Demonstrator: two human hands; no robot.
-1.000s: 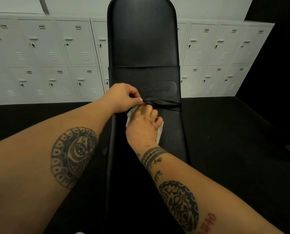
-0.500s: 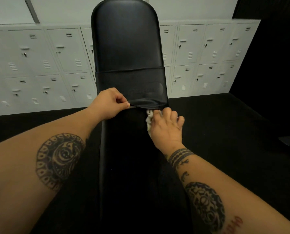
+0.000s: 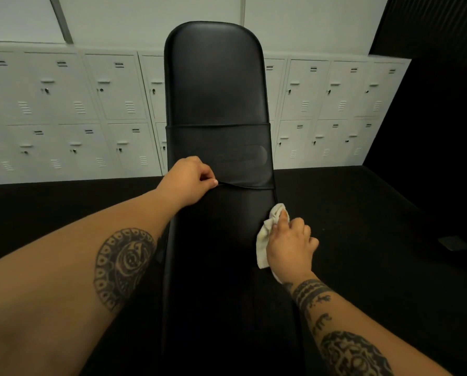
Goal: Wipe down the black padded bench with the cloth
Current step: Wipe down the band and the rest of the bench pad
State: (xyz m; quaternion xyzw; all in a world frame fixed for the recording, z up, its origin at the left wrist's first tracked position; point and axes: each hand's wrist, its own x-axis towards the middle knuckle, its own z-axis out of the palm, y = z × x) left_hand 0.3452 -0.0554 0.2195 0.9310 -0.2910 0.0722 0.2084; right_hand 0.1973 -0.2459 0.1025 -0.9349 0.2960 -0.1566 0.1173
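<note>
White lockers (image 3: pixel 91 104) ran along the back wall, and the long black surface (image 3: pixel 221 240) stretched away toward them over a dark floor (image 3: pixel 362 213). How much was wiped? Hard to call, since the padding showed no streaks or damp patches. Judging by position, the job looked about midway. The cloth (image 3: pixel 263 240) sat at the right edge, just below the strap (image 3: pixel 218 156) wrapping the middle, and the top section and near end probably remained. Now the grips: the left hand (image 3: pixel 188 180) pinched the strap's lower edge between thumb and finger, lifting it a touch off the padding. The right hand (image 3: pixel 289 245) was curled round the bunched white cloth, pressing it against that edge.
</note>
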